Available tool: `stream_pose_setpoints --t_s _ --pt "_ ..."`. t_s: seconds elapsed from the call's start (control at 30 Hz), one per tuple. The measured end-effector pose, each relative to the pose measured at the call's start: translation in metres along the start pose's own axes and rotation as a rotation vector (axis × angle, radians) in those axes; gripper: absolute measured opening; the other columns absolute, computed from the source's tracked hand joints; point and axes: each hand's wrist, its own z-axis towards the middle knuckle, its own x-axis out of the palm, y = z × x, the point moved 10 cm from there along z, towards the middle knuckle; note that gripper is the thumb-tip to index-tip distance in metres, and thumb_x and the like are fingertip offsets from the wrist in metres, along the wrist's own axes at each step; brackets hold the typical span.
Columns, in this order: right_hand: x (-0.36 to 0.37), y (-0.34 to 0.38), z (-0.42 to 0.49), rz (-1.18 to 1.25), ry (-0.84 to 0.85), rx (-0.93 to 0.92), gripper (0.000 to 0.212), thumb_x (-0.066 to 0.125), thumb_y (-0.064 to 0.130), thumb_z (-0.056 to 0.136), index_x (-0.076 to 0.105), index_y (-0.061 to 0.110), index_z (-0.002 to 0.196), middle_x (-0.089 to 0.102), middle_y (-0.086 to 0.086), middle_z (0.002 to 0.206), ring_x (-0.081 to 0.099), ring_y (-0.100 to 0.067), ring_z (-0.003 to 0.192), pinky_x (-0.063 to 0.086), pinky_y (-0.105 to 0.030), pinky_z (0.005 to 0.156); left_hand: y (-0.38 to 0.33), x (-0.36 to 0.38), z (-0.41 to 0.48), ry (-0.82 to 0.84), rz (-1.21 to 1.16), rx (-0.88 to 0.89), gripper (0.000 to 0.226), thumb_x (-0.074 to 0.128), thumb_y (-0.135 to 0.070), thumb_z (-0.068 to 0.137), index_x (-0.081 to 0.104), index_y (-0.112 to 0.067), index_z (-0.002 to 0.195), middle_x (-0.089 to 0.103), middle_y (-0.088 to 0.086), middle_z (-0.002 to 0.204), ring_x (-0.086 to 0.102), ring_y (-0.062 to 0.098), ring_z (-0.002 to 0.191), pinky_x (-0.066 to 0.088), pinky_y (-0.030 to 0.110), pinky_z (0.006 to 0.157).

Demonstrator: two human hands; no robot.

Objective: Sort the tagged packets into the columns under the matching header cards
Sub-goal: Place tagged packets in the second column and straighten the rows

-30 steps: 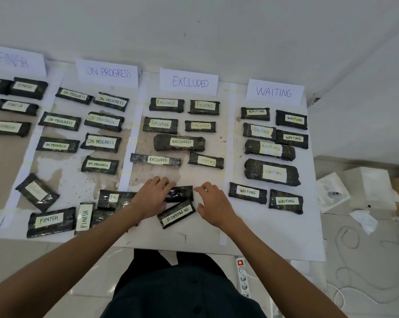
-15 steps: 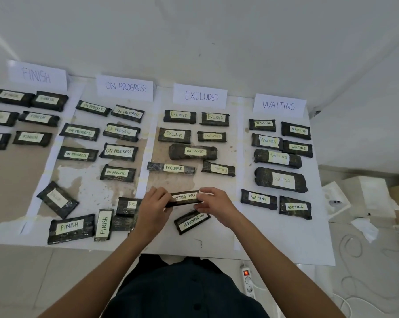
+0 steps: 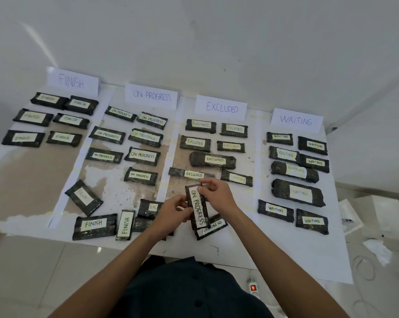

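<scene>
Left grip (image 3: 173,212) and right grip (image 3: 217,195) both pinched the ON PROGRESS packet (image 3: 197,206), fingers curled on its edges, holding it endwise above a second packet (image 3: 211,227) at the foot of the EXCLUDED column. I judged it best carried left, tag turned level, and laid beside the lowest packet (image 3: 140,176) under the ON PROGRESS card (image 3: 151,96). A tilted packet (image 3: 83,197) and the unsorted heap (image 3: 140,223) crowded that route

Dark wrapped packet tagged ON PROGRESS (image 3: 197,210) held on end at lower centre, gripped by left hand (image 3: 172,212) and right hand (image 3: 218,193), second ON PROGRESS packet (image 3: 213,226) lying askew beneath it, white FINISH card (image 3: 72,81), ON PROGRESS card (image 3: 151,96), EXCLUDED card (image 3: 221,108), WAITING card (image 3: 296,120) across the top, sorted packets (image 3: 142,156) in rows below, unsorted packets (image 3: 94,224) at lower left.
</scene>
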Motion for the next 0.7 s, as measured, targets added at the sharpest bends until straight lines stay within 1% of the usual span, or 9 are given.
stream_pose_setpoints --t_s 0.1,0.13,0.2,0.27,0.33,0.4,0.5,0.6,0.7 --pt "0.019 0.018 -0.001 -0.244 0.009 -0.120 0.034 0.069 0.018 0.082 0.060 0.019 0.116 0.066 -0.001 0.100 0.064 -0.014 0.083 0.056 -0.027 0.074 0.009 -0.016 -0.003 -0.078 -0.160 -0.091 0.014 0.059 -0.006 0.087 0.060 -0.016 0.096 0.066 0.008 0.086 0.067 0.017 0.073 0.055 0.028 0.066" --pt "0.029 0.024 -0.003 -0.347 0.037 -0.181 0.041 0.070 0.021 0.081 0.059 0.018 0.120 0.064 0.000 0.104 0.062 -0.013 0.085 0.054 -0.026 0.076 0.013 -0.024 -0.004 -0.114 -0.223 -0.115 0.013 0.059 -0.006 0.088 0.060 -0.016 0.096 0.068 0.009 0.089 0.068 0.019 0.076 0.055 0.029 0.067" --pt "0.052 0.034 -0.008 -0.545 0.120 -0.328 0.050 0.071 0.024 0.079 0.056 0.014 0.125 0.057 -0.002 0.111 0.055 -0.014 0.096 0.049 -0.025 0.083 0.021 -0.042 -0.006 -0.196 -0.337 -0.152 0.015 0.057 -0.005 0.089 0.060 -0.014 0.101 0.069 0.008 0.094 0.069 0.020 0.079 0.055 0.029 0.068" --pt "0.075 0.040 -0.014 -0.718 0.184 -0.464 0.053 0.071 0.025 0.077 0.054 0.013 0.126 0.052 -0.005 0.113 0.049 -0.017 0.104 0.046 -0.028 0.089 0.027 -0.061 -0.008 -0.262 -0.397 -0.176 0.015 0.056 -0.004 0.089 0.060 -0.011 0.102 0.070 0.008 0.094 0.068 0.020 0.079 0.054 0.029 0.068" --pt "0.095 0.045 -0.015 -0.879 0.201 -0.561 0.055 0.070 0.029 0.076 0.052 0.013 0.126 0.051 -0.007 0.113 0.048 -0.021 0.103 0.047 -0.034 0.087 0.034 -0.076 -0.009 -0.301 -0.432 -0.199 0.013 0.055 -0.002 0.089 0.060 -0.012 0.096 0.070 0.008 0.094 0.069 0.021 0.079 0.056 0.031 0.071" --pt "0.116 0.050 -0.013 -1.006 0.204 -0.615 0.057 0.069 0.031 0.077 0.050 0.010 0.127 0.051 -0.010 0.114 0.048 -0.026 0.101 0.047 -0.038 0.085 0.041 -0.091 -0.009 -0.325 -0.463 -0.221 0.014 0.054 -0.002 0.089 0.059 -0.013 0.094 0.069 0.007 0.093 0.069 0.021 0.078 0.056 0.032 0.071" --pt "0.149 0.060 -0.007 -1.113 0.209 -0.648 0.057 0.068 0.028 0.079 0.047 0.007 0.128 0.050 -0.013 0.118 0.050 -0.031 0.102 0.046 -0.038 0.083 0.051 -0.116 -0.007 -0.356 -0.484 -0.235 0.016 0.054 -0.001 0.089 0.059 -0.009 0.102 0.069 0.006 0.092 0.069 0.021 0.079 0.055 0.028 0.068" --pt "0.181 0.070 0.003 -1.117 0.223 -0.637 0.051 0.067 0.025 0.081 0.047 0.007 0.125 0.050 -0.011 0.119 0.052 -0.029 0.101 0.047 -0.037 0.079 0.060 -0.149 -0.005 -0.398 -0.475 -0.246 0.015 0.053 -0.001 0.089 0.059 -0.007 0.103 0.068 0.008 0.091 0.068 0.021 0.081 0.053 0.027 0.067" --pt "0.215 0.079 0.019 -1.102 0.254 -0.603 0.046 0.064 0.015 0.082 0.047 0.008 0.124 0.048 -0.010 0.119 0.053 -0.028 0.102 0.046 -0.035 0.074 0.070 -0.190 -0.005 -0.440 -0.391 -0.254 0.019 0.054 -0.007 0.090 0.054 -0.008 0.109 0.065 0.006 0.094 0.066 0.020 0.086 0.052 0.029 0.073"
